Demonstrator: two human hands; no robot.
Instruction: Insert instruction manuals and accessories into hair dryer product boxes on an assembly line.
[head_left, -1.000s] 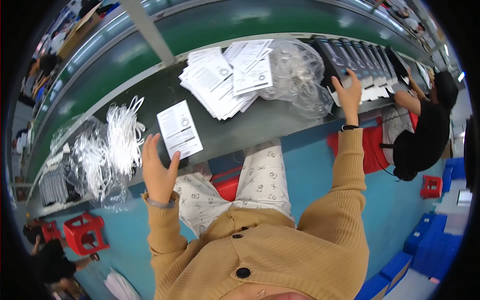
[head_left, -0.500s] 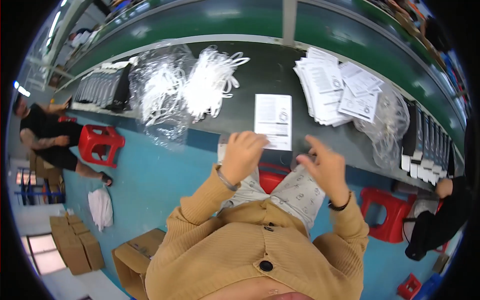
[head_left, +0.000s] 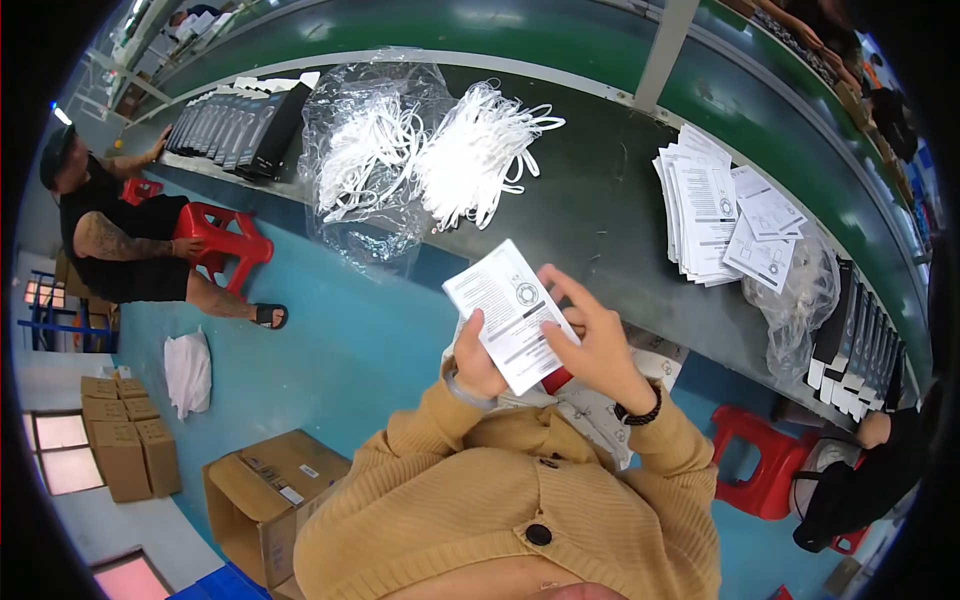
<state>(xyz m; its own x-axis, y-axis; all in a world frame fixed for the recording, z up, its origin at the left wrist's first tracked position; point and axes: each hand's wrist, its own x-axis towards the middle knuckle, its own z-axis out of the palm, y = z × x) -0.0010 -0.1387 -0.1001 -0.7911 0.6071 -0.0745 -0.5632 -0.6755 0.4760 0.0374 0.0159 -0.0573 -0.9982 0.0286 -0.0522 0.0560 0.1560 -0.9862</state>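
A printed white leaflet (head_left: pixel 508 315), perhaps a small stack of them, is held tilted above my lap, off the table's near edge. My left hand (head_left: pixel 477 358) grips its lower left side with the thumb on top. At its right edge is my right hand (head_left: pixel 590 335), thumb and fingers against the paper. Beyond it on the table lie a heap of white looped cords (head_left: pixel 478 160) and a clear plastic bag (head_left: pixel 370 165) with more white cords. To the right is a fanned pile of leaflets (head_left: pixel 700 210).
Dark boxes stand in rows at the table's left (head_left: pixel 240 125) and right (head_left: pixel 855 335). A crumpled clear bag (head_left: pixel 800 300) lies beside the right row. Red stools (head_left: pixel 225 245), a seated person (head_left: pixel 120 230) and an open carton (head_left: pixel 265 500) are around me; another person's dark sleeve (head_left: pixel 870 470) shows at right.
The leaflet has been lifted off the table's near edge and tilted between both hands. My view has turned, shifting the table's things to the right in the picture.
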